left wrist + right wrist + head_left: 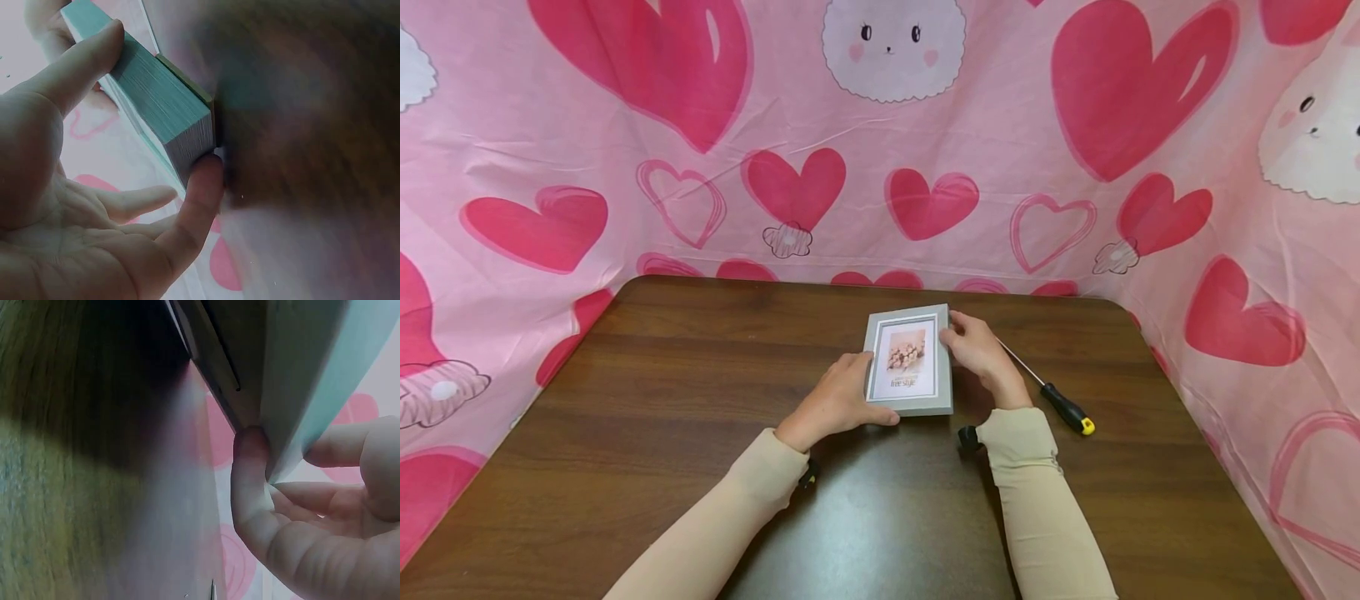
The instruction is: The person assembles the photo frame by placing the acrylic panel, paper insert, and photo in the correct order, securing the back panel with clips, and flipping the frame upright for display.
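Note:
Both hands hold a grey picture frame (929, 407), face up, its front side visible to the head camera. Behind its front is a card (912, 354) with a flower picture and printed lettering. My left hand (835, 396) grips the lower left corner. Its thumb presses the near edge and a finger hooks the corner, as the left wrist view of the frame (156, 94) shows. At the upper right side, my right hand (983, 354) pinches the frame, with one fingertip under the back in the right wrist view. That underside is partly visible there, above the tabletop.
A screwdriver (1063, 407) with a black and yellow handle lies on the brown wooden table (722, 367), just right of my right hand. Pink cloth (865, 133) printed with hearts hangs around the table's back and sides.

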Demonstrator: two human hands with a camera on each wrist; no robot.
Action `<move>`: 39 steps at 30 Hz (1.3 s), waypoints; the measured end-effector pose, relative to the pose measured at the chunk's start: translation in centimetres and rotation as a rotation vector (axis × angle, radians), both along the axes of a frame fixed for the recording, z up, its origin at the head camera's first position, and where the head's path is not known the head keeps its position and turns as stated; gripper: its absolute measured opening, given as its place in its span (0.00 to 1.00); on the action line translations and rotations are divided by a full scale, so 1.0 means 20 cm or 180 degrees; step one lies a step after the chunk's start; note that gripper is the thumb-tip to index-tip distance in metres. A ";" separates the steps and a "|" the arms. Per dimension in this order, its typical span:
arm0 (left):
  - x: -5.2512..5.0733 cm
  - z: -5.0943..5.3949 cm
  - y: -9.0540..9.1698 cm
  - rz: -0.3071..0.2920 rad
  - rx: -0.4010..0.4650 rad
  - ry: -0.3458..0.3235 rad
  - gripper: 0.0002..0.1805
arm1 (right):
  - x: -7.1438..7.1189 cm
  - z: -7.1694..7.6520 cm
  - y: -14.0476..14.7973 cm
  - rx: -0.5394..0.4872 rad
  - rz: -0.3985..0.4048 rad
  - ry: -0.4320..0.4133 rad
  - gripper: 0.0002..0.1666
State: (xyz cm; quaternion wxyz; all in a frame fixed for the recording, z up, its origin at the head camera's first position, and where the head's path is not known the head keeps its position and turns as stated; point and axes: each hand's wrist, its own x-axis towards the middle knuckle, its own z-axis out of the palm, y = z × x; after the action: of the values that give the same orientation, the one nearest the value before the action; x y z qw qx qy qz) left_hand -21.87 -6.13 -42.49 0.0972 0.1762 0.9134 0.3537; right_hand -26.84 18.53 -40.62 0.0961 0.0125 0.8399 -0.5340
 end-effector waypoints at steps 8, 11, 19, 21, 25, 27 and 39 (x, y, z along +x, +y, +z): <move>0.00 0.00 0.00 -0.0010 -0.0107 0.0031 0.55 | 0.00 -0.03 0.01 0.0296 0.0088 0.0177 0.34; -0.01 0.00 -0.01 -0.0021 -0.0145 0.0098 0.52 | 0.00 -0.04 0.01 0.0390 0.0111 0.0259 0.33; -0.01 -0.01 -0.01 -0.0051 -0.0180 0.0124 0.52 | 0.00 -0.06 0.02 0.0683 0.0199 0.0412 0.30; -0.01 -0.01 -0.01 -0.0049 -0.0193 0.0121 0.53 | -0.01 -0.07 0.02 0.0812 0.0238 0.0435 0.30; -0.01 -0.01 -0.01 -0.0038 -0.0204 0.0109 0.54 | -0.01 -0.07 0.02 0.0974 0.0281 0.0462 0.32; -0.01 -0.01 -0.01 -0.0037 -0.0206 0.0098 0.54 | -0.01 -0.07 0.02 0.1007 0.0295 0.0474 0.32; -0.01 -0.02 -0.01 -0.0014 -0.0194 0.0081 0.53 | -0.01 -0.07 0.02 0.1201 0.0377 0.0346 0.35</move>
State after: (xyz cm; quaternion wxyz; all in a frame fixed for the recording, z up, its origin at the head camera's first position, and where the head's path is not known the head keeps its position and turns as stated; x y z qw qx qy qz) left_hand -22.13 -6.40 -42.80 0.0918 0.1796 0.9246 0.3233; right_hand -27.11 18.94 -41.99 0.0778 -0.0479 0.9283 -0.3605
